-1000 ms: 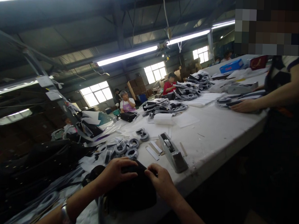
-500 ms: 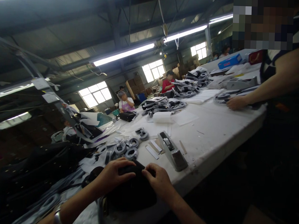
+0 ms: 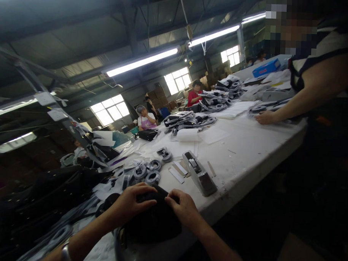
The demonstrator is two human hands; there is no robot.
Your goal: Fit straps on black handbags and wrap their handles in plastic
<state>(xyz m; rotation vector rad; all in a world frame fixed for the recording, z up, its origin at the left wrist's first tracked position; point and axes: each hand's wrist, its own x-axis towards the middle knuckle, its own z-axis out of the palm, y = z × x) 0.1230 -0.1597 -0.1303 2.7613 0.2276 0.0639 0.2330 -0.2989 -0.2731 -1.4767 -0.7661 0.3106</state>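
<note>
A black bag lies in front of me at the near edge of the white table. My left hand is wrapped over its top from the left, thumb and fingers gripping the upper edge. From the other side my right hand pinches the bag's top right edge between thumb and bent fingers. The bag's underside is dark and hard to make out. Just beyond my right hand stands a grey tape dispenser. Coiled grey straps in wrapping lie beyond my left hand, beside short paper strips.
Dark bags with metal studs are heaped at the left. Farther along the table lie wrapped strap bundles and a blue box. At the right edge a co-worker's hand touches another wrapped bundle; more people sit behind.
My hands keep the same hold on the black bag. The co-worker at the right has leaned a little to the left. The view has shifted slightly.
</note>
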